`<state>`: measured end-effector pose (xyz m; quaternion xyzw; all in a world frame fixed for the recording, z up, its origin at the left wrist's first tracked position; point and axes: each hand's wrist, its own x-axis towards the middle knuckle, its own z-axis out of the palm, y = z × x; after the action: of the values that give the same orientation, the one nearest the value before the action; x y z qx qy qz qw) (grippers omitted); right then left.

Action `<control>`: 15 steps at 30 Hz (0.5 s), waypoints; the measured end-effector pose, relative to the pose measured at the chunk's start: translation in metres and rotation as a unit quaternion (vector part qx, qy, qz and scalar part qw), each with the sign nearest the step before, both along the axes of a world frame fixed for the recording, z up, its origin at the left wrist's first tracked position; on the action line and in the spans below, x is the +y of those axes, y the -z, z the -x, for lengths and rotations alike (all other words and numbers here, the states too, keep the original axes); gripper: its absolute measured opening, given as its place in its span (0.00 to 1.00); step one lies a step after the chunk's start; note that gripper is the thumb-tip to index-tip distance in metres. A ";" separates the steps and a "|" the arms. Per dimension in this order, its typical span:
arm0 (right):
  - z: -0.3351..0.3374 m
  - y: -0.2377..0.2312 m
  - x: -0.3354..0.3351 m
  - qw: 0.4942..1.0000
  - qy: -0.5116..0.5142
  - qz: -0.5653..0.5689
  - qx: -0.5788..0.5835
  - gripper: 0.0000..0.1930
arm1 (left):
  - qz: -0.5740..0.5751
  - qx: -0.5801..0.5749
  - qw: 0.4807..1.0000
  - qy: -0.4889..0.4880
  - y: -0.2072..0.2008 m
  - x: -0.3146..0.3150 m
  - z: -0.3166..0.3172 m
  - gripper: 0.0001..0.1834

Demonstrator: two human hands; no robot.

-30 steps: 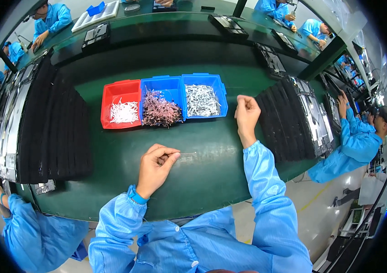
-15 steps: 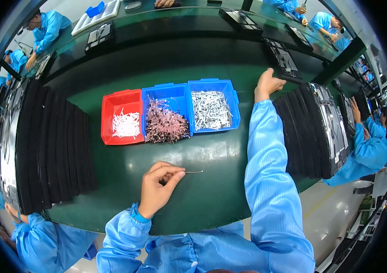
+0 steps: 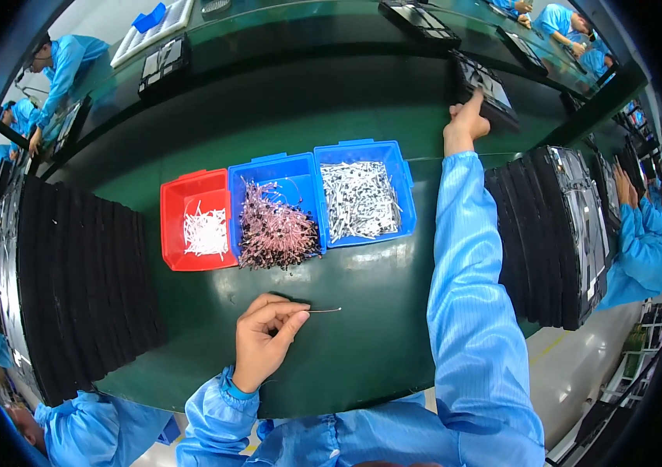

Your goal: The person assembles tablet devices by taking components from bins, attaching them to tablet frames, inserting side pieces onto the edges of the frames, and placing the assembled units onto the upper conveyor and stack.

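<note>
My left hand (image 3: 266,342) is closed in a pinch, over the green table near its front edge. A short thin wire (image 3: 326,310) with a small pale tip sticks out to the right from between thumb and fingers. My right arm stretches far forward, where my right hand (image 3: 467,127) grips the near left edge of a black tray (image 3: 508,116). Flat grey and silver device parts lie in that tray. One finger reaches over its edge; the fingers underneath are hidden.
A red bin (image 3: 195,183) holds white strips. One blue bin (image 3: 269,167) holds pinkish wires, another blue bin (image 3: 358,153) black-and-white pieces. Stacks of black trays stand left (image 3: 86,280) and right (image 3: 537,233). More trays lie on the far belt; people in blue work around.
My right hand has moved forward from beside the tray's near edge onto it, and the tray has turned slightly. The left hand keeps its pinch on the wire. The whole view has shifted a little.
</note>
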<state>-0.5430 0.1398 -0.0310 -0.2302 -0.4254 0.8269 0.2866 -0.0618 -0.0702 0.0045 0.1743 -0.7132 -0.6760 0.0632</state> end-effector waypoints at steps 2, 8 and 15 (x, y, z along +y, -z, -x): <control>-0.010 -0.012 -0.009 0.994 -0.093 0.049 0.024 0.15 | 0.004 0.005 1.000 -0.007 -0.001 0.000 -0.001 0.07; -0.063 -0.080 -0.017 0.967 -0.240 0.056 0.067 0.17 | 0.010 0.025 0.999 -0.018 0.000 0.006 0.000 0.06; -0.223 -0.160 -0.031 0.864 -0.478 0.004 0.159 0.11 | 0.009 0.093 0.990 -0.108 0.018 -0.008 -0.009 0.06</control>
<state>-0.3204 0.1089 0.1292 0.1350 -0.4289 0.8895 -0.0808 -0.0529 -0.0785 -0.0136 0.1859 -0.6873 -0.6721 0.2032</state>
